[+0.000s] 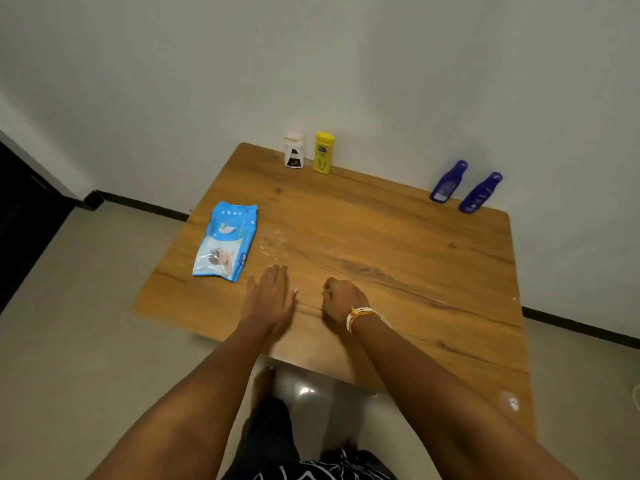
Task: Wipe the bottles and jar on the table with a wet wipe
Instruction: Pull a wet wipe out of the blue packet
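A blue wet wipe pack [227, 242] lies flat near the left edge of the wooden table [398, 244]. At the far edge by the wall stand a white jar [294, 150] with a pale lid and a yellow bottle [323, 153] side by side. Two dark blue bottles [448, 181] [479, 192] stand at the far right. My left hand [272, 297] lies flat on the table with fingers straight, just right of the pack's near end, holding nothing. My right hand [343, 301] rests beside it, curled into a loose fist with nothing visible in it.
A white wall runs behind the table, with a dark skirting along the pale tiled floor [69, 341]. A wet smear [273, 242] marks the wood right of the pack. My legs and dark clothing show below the table's near edge.
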Available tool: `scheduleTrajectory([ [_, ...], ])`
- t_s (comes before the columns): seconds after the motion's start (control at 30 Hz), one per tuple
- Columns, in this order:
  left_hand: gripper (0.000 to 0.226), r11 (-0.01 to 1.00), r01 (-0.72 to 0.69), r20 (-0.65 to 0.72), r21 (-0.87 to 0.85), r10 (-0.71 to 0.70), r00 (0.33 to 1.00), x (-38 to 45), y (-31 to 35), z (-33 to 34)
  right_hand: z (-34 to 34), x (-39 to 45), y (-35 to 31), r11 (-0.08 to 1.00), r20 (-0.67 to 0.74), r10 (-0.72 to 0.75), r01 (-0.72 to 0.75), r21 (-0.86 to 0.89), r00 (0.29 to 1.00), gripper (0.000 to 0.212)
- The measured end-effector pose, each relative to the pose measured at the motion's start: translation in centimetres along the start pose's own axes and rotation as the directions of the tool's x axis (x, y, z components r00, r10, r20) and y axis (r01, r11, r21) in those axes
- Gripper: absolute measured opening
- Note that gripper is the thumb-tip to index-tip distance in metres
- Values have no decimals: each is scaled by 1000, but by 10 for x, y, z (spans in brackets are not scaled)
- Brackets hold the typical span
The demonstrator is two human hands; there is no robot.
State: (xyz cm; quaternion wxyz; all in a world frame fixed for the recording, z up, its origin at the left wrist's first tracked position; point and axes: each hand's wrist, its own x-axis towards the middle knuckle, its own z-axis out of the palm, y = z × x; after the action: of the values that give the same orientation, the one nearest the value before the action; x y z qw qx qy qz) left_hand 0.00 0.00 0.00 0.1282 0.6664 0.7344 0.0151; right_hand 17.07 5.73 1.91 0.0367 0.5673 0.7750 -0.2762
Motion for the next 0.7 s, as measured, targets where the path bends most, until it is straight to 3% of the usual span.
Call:
scheduleTrajectory([
  [0.23,63,978,207,-67,-35,-209,976,45,-104,-8,17,83,-99,987,30,-12,7,160,999,25],
  [0.43,76,969,229,-19,-97,-231,973,83,-167,-15,29,149,-161,966,23,-31,24,258,999,24],
  [0.57,79,923,249,6,-292,-259,966,101,-181,-16,36,176,-180,955,-40,-46,56,292,998,29],
  [0.7,78,912,217,65,-348,-208,976,113,-193,-7,43,202,-187,971,42,-62,50,234,997,30],
])
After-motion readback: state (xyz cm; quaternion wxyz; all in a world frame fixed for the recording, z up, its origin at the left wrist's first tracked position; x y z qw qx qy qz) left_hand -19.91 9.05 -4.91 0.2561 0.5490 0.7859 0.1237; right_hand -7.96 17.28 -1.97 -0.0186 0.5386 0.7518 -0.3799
